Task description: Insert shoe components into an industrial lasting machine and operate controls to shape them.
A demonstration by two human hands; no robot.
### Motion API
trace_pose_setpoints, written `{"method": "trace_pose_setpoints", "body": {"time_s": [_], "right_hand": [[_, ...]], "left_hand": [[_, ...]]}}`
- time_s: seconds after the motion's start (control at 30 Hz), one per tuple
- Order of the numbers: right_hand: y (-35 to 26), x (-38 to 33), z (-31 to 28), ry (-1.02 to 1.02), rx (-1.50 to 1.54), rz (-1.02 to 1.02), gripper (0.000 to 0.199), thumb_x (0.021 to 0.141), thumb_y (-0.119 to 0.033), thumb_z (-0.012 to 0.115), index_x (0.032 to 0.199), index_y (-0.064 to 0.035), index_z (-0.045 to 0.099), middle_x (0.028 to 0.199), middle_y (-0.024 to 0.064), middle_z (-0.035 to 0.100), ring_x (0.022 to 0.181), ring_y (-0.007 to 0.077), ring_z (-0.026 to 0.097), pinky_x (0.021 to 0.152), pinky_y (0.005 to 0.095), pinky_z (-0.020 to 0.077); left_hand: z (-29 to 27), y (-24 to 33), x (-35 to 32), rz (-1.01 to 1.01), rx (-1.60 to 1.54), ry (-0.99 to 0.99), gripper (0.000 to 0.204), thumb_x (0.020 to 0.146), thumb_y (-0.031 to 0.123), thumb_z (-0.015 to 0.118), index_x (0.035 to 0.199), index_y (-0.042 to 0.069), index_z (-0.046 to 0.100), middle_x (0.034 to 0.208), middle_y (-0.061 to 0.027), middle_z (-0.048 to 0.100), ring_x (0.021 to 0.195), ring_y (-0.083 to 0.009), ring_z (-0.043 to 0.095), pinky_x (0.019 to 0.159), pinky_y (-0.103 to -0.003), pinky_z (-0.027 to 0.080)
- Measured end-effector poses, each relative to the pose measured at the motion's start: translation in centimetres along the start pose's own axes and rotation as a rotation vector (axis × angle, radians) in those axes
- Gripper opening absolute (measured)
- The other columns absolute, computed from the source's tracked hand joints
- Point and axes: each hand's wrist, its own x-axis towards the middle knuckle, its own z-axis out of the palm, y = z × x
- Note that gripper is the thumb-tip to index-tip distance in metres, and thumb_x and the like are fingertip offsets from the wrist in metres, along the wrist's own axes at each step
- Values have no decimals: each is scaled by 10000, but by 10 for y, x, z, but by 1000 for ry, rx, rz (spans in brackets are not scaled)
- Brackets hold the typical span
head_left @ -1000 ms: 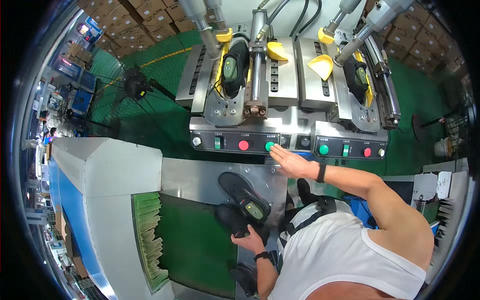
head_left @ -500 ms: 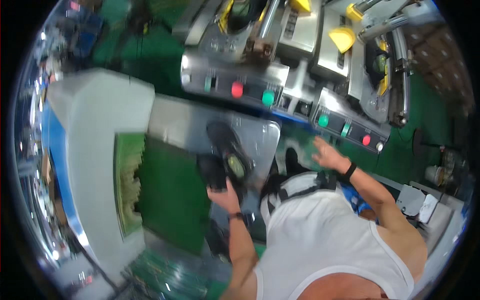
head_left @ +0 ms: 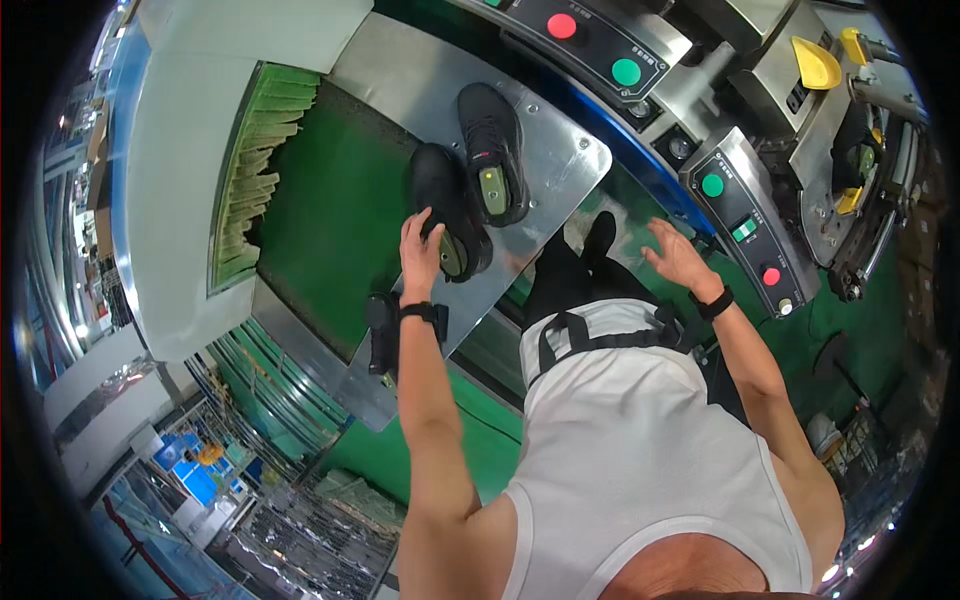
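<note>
Two black shoes stand side by side on the metal plate, each with a green shoe last showing in its opening. At the nearer shoe (head_left: 436, 185), my left hand (head_left: 420, 248) has its fingers apart, the tips at the shoe's side; whether they touch it I cannot tell. The other shoe (head_left: 491, 140) sits just right of it, apart from my hands. My right hand (head_left: 680, 258) hovers open and empty, its fingers spread, left of the control panel (head_left: 750, 225) with green and red buttons. Another black shoe (head_left: 380, 335) is partly hidden behind my left forearm.
A white machine housing (head_left: 180, 180) with a green strip curtain (head_left: 260, 165) stands left beside the green conveyor belt (head_left: 335, 200). The metal plate (head_left: 555, 160) ends in a rounded corner near my legs. Pressing machinery with a yellow pad (head_left: 817, 65) stands far right.
My left hand has loosened from the black shoe it was gripping, which now stands beside the other. The view has shifted, and my right hand remains open near the panel.
</note>
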Motion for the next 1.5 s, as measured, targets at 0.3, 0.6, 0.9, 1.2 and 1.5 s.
{"method": "trace_pose_setpoints", "body": {"time_s": [0.3, 0.6, 0.9, 1.2, 1.5], "right_hand": [[-50, 10, -4, 41, 26, 46, 519, 918, -251, 661, 1298, 88, 561, 1383, 280, 562, 1268, 413, 562, 1096, 430, 441], [-154, 116, 42, 124, 298, 137, 966, 818, -475, 784, 1449, 138, 385, 1416, 344, 506, 1348, 418, 500, 1131, 425, 407], [-258, 206, 128, 549, 343, 512, 898, 721, -292, 869, 1336, 133, 371, 1231, 366, 574, 1166, 493, 589, 1008, 490, 483], [-213, 174, 89, 395, 599, 382, 898, 745, -434, 843, 1314, 120, 426, 1208, 311, 618, 1134, 394, 631, 963, 430, 504], [-206, 23, 58, 271, 1467, 430, 585, 886, -350, 769, 1308, 14, 587, 1193, 62, 665, 1049, 161, 635, 904, 334, 506]], "left_hand": [[-25, 3, 48, 133, 179, -260, 254, 842, 220, 807, 1014, 37, 769, 850, -107, 628, 771, -231, 633, 714, -344, 516], [24, -1, -28, -116, -130, 109, 1082, 720, 251, 893, 1506, -96, 236, 1423, -283, 425, 1327, -424, 437, 1149, -458, 346], [34, -15, -15, -305, -127, 13, 1016, 708, 198, 889, 1421, -195, 283, 1407, -359, 412, 1332, -492, 413, 1143, -501, 352], [23, -49, -20, -337, -674, -40, 797, 748, 13, 856, 1376, -54, 369, 1363, -184, 522, 1213, -285, 537, 1100, -412, 399], [-36, -24, -9, -505, -650, -279, 649, 826, 54, 819, 1369, -63, 482, 1370, -166, 550, 1183, -275, 564, 1024, -398, 475]]}}
